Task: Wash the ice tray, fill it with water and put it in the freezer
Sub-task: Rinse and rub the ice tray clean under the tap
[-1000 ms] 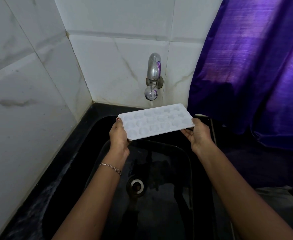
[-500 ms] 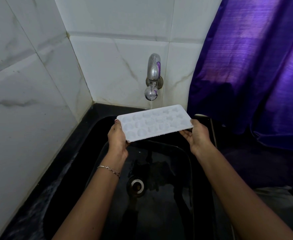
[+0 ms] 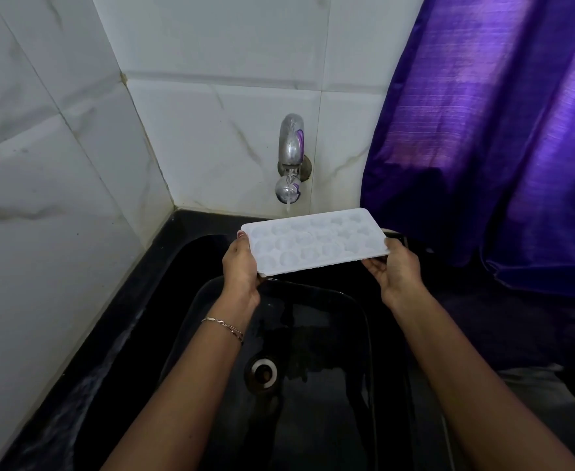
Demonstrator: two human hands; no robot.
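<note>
A white ice tray (image 3: pixel 315 243) with several rounded cups is held level above a black sink (image 3: pixel 207 294). My left hand (image 3: pixel 241 266) grips its left end and my right hand (image 3: pixel 396 266) grips its right end. A chrome wall tap (image 3: pixel 290 158) is just behind and above the tray. A thin stream of water (image 3: pixel 288 207) runs from the tap down to the tray's far edge.
The drain (image 3: pixel 264 372) lies in the sink bottom below my arms. White marble tiles (image 3: pixel 58 185) form the corner on the left and back. A purple curtain (image 3: pixel 503 130) hangs at the right. The black counter rim (image 3: pixel 92 368) is wet.
The tray has shifted slightly left and a little up under the tap, carried by both hands. The water keeps running.
</note>
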